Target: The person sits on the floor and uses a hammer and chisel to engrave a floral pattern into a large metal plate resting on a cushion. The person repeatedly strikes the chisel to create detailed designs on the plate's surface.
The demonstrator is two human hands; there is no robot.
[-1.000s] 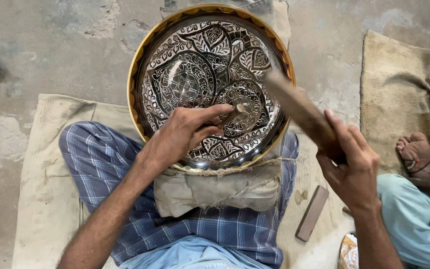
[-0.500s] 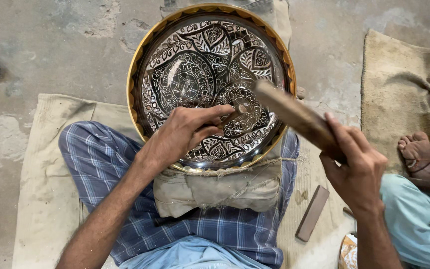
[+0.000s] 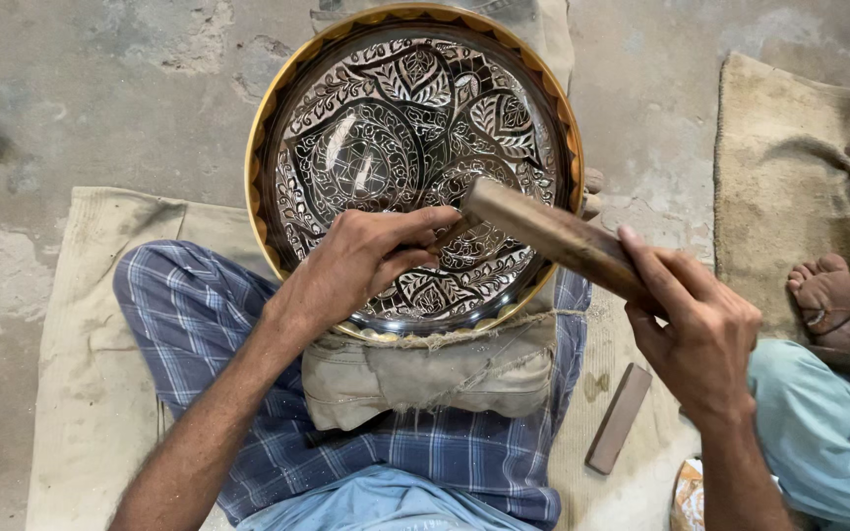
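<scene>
Head view, looking straight down: I see a large round engraved plate [image 3: 386,147], dark with silvery floral patterns and a brass-yellow rim, leaning on a tied cloth bundle [image 3: 435,374] that sits in the lap of a seated person in blue checked trousers [image 3: 189,315]. Left hand [image 3: 361,264] lies on the lower middle of the plate, its fingers [image 3: 415,231] pinched together around a small tool; I cannot make out the tool itself, as the fingers hide nearly all of it. Right hand [image 3: 696,329] is closed around the handle end of a wooden mallet [image 3: 553,236], thumb lying along the shaft. I note the mallet's free end sits over the plate, just beside the left fingertips; whether it touches the hidden tool I cannot tell. Person sits on a pale cloth mat [image 3: 81,383] spread over a rough concrete floor [image 3: 110,98]. A small flat rectangular block [image 3: 619,418], brownish, lies on the mat to the right of the bundle, apart from both hands. At the right edge I record a second person's bare foot [image 3: 823,290] and light teal trouser leg [image 3: 819,433], resting by another coarse mat [image 3: 789,167].
</scene>
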